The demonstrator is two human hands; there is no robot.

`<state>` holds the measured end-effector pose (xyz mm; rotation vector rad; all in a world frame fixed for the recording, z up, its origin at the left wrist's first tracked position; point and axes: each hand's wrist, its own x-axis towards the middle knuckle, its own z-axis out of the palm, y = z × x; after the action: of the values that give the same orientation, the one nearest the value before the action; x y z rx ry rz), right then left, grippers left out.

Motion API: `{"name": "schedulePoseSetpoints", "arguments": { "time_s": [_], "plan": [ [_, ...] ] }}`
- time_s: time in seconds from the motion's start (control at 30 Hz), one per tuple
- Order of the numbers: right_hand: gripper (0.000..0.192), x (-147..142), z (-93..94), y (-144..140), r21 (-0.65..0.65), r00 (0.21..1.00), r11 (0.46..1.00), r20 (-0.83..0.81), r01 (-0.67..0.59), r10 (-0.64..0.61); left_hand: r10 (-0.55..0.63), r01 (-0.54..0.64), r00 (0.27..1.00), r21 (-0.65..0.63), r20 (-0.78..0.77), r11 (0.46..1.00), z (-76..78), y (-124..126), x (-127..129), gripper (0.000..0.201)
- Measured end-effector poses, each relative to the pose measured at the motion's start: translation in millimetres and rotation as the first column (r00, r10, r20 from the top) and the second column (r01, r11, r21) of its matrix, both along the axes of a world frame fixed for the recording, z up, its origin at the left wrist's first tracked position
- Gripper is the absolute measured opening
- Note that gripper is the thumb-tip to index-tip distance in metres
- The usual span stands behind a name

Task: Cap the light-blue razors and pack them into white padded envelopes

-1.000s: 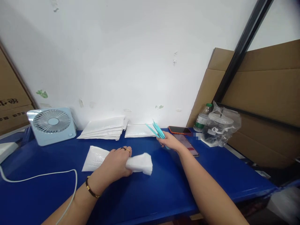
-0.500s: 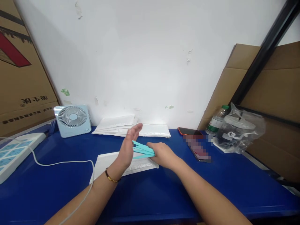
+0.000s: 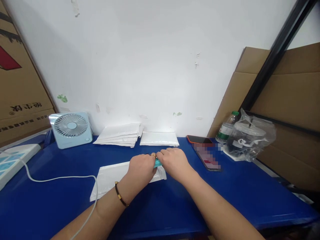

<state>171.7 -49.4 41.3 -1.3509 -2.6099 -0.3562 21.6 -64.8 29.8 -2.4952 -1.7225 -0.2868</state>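
1. Since 0.5 s ago, the left hand [image 3: 141,170] has closed from an open, upright palm into a curled grip, and the teal sticks [image 3: 157,163] that fanned out between the hands are now almost wholly covered.
2. Both hands meet over the near white padded mailer [image 3: 110,176], which lies flat on the blue table [image 3: 175,206]. The left fingers are wrapped around one end of the sticks; the right hand [image 3: 173,163] has its fingers bent close over the other end. Only 1 short teal piece shows in the gap between them.
3. Judged from this, the step in hand is gathering the sticks into 1 tight bundle, just above the mailer's right end.
4. Whether the bundle touches the mailer cannot be told; the hands hide it.
5. As a judgement, the next move calls for keeping the sticks squared and pinched together while the mailer's mouth is found; its open side cannot be made out.
6. Farther back, 2 piles of white mailers [image 3: 120,135] rest against the wall, with a small fan [image 3: 70,128] to their left and a phone [image 3: 206,156] well to the right.
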Motion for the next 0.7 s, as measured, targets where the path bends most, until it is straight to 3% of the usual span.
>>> {"name": "schedulePoseSetpoints", "arguments": {
  "time_s": [0.1,0.17,0.2,0.27,0.33,0.4,0.53,0.6,0.63,0.7],
  "plan": [
    [0.020,14,11.8,-4,-0.054,0.982,0.996,-0.180,-0.069,0.058,0.043,-0.043,0.999,-0.011,-0.022,0.999,2.6,0,1,0.025],
    [0.046,27,18.2,-3,-0.099,0.896,0.976,-0.422,-0.196,0.138,0.057,-0.057,0.998,-0.026,-0.006,0.998,6.6,1,-1,0.025],
    [0.053,31,19.4,-3,-0.109,0.813,0.961,-0.562,-0.253,0.150,0.058,-0.058,0.998,-0.036,0.007,0.998,7.8,1,-1,0.025],
    [0.045,32,17.1,-1,-0.105,0.596,0.951,-0.798,-0.291,0.095,0.040,-0.039,0.999,-0.046,0.034,0.998,7.8,2,0,0.025],
    [0.044,26,11.3,1,-0.150,0.427,0.936,-0.904,-0.318,0.000,0.005,-0.002,0.999,-0.043,0.048,0.999,5.2,2,1,0.026],
    [0.046,18,7.2,2,-0.215,0.420,0.903,-0.906,-0.372,-0.043,-0.010,0.011,1.000,-0.033,0.028,0.999,2.3,3,0,0.026],
    [0.040,22,11.0,3,-0.403,0.626,0.841,-0.773,-0.360,-0.103,-0.020,0.027,0.997,0.088,-0.080,0.996,4.1,6,-4,0.020],
    [0.048,28,11.2,5,-0.546,0.702,0.733,-0.700,-0.406,-0.132,-0.109,0.135,0.983,0.176,-0.150,0.975,7.7,6,-4,0.019],
    [0.049,29,8.8,6,-0.618,0.721,0.640,-0.679,-0.457,-0.142,-0.169,0.207,0.968,0.206,-0.188,0.956,9.3,5,-3,0.018],
    [0.041,26,-1.0,9,-0.727,0.720,0.381,-0.667,-0.571,-0.193,-0.270,0.330,0.930,0.240,-0.250,0.913,11.2,2,-2,0.017]
  ]
}}
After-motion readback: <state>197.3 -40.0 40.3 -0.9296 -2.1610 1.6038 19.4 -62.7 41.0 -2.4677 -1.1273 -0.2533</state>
